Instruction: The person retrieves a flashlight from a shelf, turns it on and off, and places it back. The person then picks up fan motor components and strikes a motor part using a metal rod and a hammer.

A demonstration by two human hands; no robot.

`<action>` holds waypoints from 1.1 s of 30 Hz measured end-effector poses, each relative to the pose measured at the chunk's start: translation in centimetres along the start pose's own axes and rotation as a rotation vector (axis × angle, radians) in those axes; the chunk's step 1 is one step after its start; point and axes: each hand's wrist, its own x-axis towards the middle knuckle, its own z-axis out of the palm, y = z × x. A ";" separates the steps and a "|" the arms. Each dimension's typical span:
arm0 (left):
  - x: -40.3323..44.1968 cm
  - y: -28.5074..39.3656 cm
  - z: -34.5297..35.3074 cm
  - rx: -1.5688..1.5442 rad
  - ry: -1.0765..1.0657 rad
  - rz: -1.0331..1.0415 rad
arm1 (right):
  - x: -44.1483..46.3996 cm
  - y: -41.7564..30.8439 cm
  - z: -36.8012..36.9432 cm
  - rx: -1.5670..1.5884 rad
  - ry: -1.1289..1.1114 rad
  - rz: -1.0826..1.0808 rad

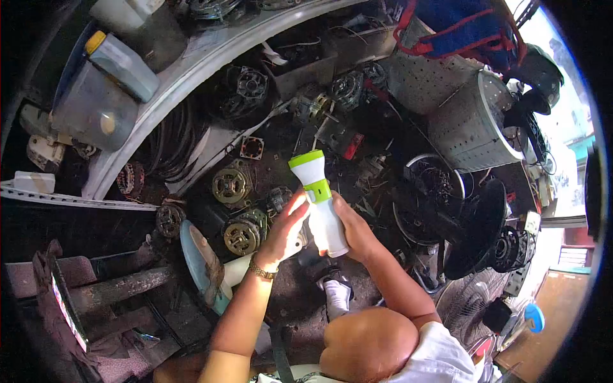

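A white and lime-green flashlight (328,220) is held between my two hands in the middle of the view, its wide head pointing up and slightly left. My left hand (285,223) is against its left side, a gold-coloured watch on the wrist. Gripping the body from the right is my right hand (351,226), with the thumb along the edge and fingers partly hidden behind. A small dark switch or slot shows on the green collar. Just left of my left hand lie two round motors with brassy faces, one motor (231,186) above the other motor (242,237).
Motor parts and tools cover the dark floor. A perforated metal drum (472,124) lies at upper right, near a round black dish-like part (476,230) and a fan guard (469,300). To the left are a pale blue basin (195,255) and a curved white metal edge (166,80).
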 end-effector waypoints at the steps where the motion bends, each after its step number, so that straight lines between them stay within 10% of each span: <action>1: 0.0 -0.2 0.0 -0.002 0.001 -0.005 | 0.0 0.2 -0.1 0.003 0.003 0.003; 5: -0.5 -0.5 -0.1 0.770 0.004 0.341 | -0.1 0.5 0.2 0.020 0.192 -0.016; 7: -0.4 -1.0 0.1 0.094 0.185 0.002 | -0.2 0.3 0.5 -0.029 0.025 -0.165; 17: 0.0 -5.1 -0.8 0.232 0.158 -0.008 | 1.7 7.5 -3.4 -0.039 0.243 -0.387; 21: -1.3 -6.2 -0.6 0.132 0.302 -0.158 | 2.5 14.1 -9.9 0.285 0.243 0.017; 23: -1.8 -6.4 -0.3 0.086 0.305 -0.187 | 2.3 16.1 -11.4 -0.439 0.135 -0.072; 27: -2.9 -7.2 -0.9 0.102 0.313 -0.306 | 2.6 21.9 -14.9 -0.552 0.108 -0.141; 30: -3.6 -7.7 -1.6 0.444 0.272 -0.184 | 0.3 14.7 -7.0 0.270 0.271 0.121; 33: -4.2 -8.3 -1.6 0.293 0.291 -0.291 | -0.5 11.7 -4.1 0.137 0.242 0.144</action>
